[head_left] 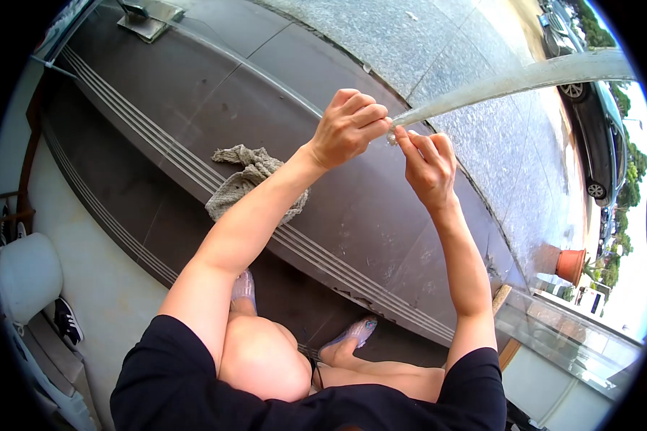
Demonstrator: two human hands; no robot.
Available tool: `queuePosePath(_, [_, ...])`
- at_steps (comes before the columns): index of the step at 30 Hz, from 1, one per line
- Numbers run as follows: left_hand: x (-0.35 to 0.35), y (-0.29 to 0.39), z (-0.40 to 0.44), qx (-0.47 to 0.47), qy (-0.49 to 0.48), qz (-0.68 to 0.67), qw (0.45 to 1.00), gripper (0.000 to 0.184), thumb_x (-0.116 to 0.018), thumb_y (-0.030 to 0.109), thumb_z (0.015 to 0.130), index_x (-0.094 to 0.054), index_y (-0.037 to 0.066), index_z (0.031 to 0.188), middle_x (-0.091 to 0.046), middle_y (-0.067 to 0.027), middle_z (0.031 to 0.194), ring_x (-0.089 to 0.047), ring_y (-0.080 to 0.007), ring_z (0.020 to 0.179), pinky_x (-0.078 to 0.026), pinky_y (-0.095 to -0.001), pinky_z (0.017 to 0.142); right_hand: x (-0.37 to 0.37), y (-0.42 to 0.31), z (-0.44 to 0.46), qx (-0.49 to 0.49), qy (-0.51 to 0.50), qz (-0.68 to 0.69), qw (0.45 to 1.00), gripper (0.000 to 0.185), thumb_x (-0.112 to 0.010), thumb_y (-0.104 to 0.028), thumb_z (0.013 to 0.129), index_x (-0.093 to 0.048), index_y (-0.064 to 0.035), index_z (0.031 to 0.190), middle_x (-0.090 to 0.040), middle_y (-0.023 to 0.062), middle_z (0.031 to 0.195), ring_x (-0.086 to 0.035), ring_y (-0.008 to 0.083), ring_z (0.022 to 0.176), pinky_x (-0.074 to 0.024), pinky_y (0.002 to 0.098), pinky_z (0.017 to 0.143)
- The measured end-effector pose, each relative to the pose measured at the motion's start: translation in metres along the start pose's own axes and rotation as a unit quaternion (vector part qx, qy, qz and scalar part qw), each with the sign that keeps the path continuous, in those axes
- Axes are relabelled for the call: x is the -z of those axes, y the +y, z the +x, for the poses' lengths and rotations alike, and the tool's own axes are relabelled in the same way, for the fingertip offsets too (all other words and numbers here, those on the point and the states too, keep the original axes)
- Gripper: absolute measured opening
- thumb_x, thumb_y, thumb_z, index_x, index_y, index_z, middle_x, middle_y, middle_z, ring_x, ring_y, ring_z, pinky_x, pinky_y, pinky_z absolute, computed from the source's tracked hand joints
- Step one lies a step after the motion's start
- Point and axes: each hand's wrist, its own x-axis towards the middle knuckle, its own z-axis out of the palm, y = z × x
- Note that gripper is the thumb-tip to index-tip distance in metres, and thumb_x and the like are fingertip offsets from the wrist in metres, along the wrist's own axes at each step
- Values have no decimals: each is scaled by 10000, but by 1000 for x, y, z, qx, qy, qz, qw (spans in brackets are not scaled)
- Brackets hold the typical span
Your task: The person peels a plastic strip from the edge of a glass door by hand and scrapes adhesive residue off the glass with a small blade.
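A long, pale, see-through strip or edge (510, 85) runs down from the upper right and narrows to a lower end between my hands. My left hand (351, 128) is closed, its fingertips at the left side of that end. From the right, my right hand (431, 164) pinches with thumb and forefinger at the same spot. A small whitish bit (392, 135) shows between the fingertips, too small to name. A crumpled grey cloth (251, 179) lies on the brown step beneath my left forearm.
Brown tiled steps (216, 79) with grooved edges lie under me, and grey paving (474, 43) beyond. A metal plate (149, 20) is at upper left. On the left are a white bucket (27, 276) and a dark shoe (68, 321); on the right, a plant pot (571, 266) and parked car (593, 136).
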Motion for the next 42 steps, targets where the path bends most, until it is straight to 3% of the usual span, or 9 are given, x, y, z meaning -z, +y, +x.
queuePosePath(12, [-8, -1, -19, 14, -13, 11, 1000, 74, -692, 104, 796, -679, 129, 865, -614, 36, 904, -599, -159, 889, -436, -353, 851, -14, -2, -11, 10, -21, 8, 1000, 353, -690, 14, 726, -734, -33, 1073, -613, 6, 868, -492, 169, 670, -434, 299, 615])
queuePosePath(15, [-9, -3, -21, 10, -23, 16, 1000, 67, -687, 133, 805, -644, 149, 853, -582, 58, 943, -570, -139, 958, -423, -378, 909, -15, -3, -11, 8, -26, 9, 1000, 342, -679, 11, 734, -728, -23, 1071, -604, 8, 858, -493, 173, 673, -434, 307, 617])
queuePosePath(27, [-10, -8, -48, 34, -69, 22, 997, 66, -662, 104, 803, -660, 110, 869, -586, 16, 880, -583, -173, 948, -449, -378, 874, -38, -9, -23, -4, -69, 31, 997, 320, -675, 4, 756, -723, -42, 1068, -555, 5, 805, -486, 174, 686, -435, 312, 623])
queuePosePath(31, [-5, -3, -44, 57, -65, 1, 996, 61, -649, 114, 805, -616, 148, 844, -570, 34, 919, -573, -165, 959, -430, -375, 892, -28, -15, -21, -22, -69, 23, 997, 311, -685, 0, 774, -721, -51, 1079, -564, 1, 811, -500, 174, 701, -441, 318, 631])
queuePosePath(34, [0, 1, -36, 91, -47, -34, 994, 74, -661, 113, 803, -633, 157, 855, -593, 39, 943, -582, -167, 937, -438, -359, 866, -18, -20, -16, -27, -44, 12, 999, 311, -700, 2, 769, -726, -56, 1074, -571, 0, 810, -506, 173, 700, -441, 313, 632])
queuePosePath(42, [8, 14, 34, 12, 51, -40, 998, 101, -691, 77, 787, -668, 134, 867, -615, 41, 932, -589, -168, 890, -446, -339, 808, 35, -11, 18, -40, 25, -49, 998, 333, -719, 37, 746, -757, -93, 1051, -622, -30, 821, -519, 151, 686, -446, 291, 649])
